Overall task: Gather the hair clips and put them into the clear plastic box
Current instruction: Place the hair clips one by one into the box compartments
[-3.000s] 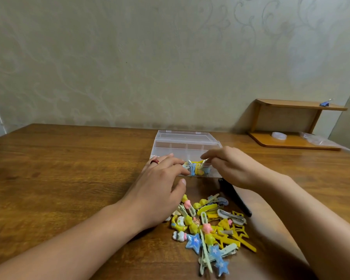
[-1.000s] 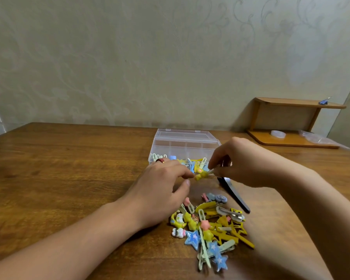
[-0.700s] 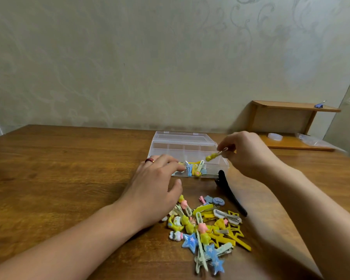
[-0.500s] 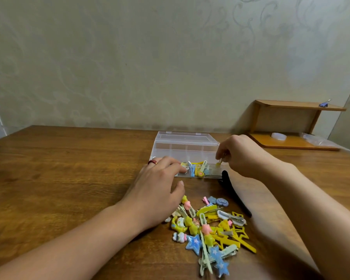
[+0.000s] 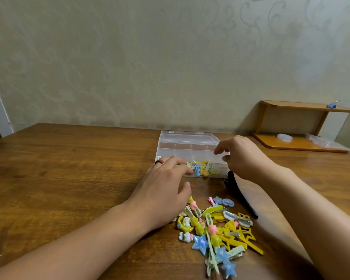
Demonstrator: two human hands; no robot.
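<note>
Clear plastic box [image 5: 187, 146] — partial "S" mark, clips [image 5: 202, 169] inside

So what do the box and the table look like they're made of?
Box: clear, slightly frosted rigid plastic; the clips inside show through its front wall. Table: brown wood or wood-look veneer with a satin sheen; grain streaks run across it, but which one cannot be told.

Table [image 5: 69, 178] is glossy grained wood; box [image 5: 190, 146] is clear smooth plastic; clips [image 5: 220, 229] are shiny coloured plastic; wall [image 5: 129, 57] looks matt, embossed
</note>
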